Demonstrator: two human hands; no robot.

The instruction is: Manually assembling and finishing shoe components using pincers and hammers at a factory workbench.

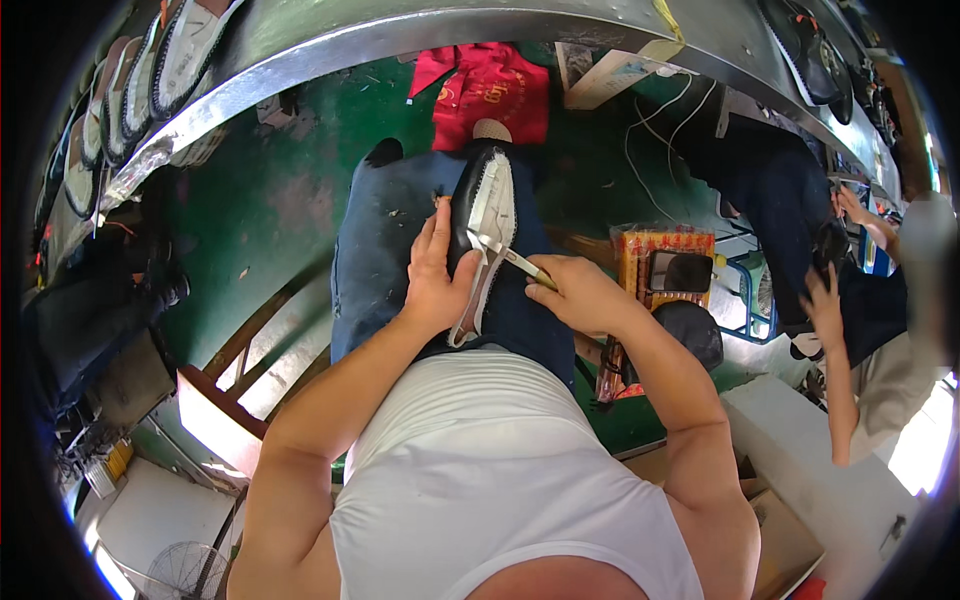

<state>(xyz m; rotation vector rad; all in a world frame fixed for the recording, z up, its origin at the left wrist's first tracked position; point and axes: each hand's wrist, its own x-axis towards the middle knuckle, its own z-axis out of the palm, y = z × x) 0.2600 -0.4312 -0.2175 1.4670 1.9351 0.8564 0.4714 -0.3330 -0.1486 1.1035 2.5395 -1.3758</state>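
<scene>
A black shoe (492, 200) lies sole-up along my thighs, its toe pointing away from me. Its underside is pale and unfinished, with a rough, stitched-looking edge and brown toward the heel. My left hand (434, 270) steadies it from the left, fingers straight along its side and thumb over the edge. In my right hand (585, 294) is a hand tool (515, 261) with a pale metal end and an olive handle. The metal end touches the middle of the underside; its exact kind I cannot make out.
A metal-edged bench (380, 40) curves across the far side, with several unfinished shoes (185, 60) at left and black shoes (812, 60) at right. Red cloth (490, 95) lies beyond my knees. A dark phone (680, 271) rests on a red-yellow box. Another person's hands (826, 305) work at right.
</scene>
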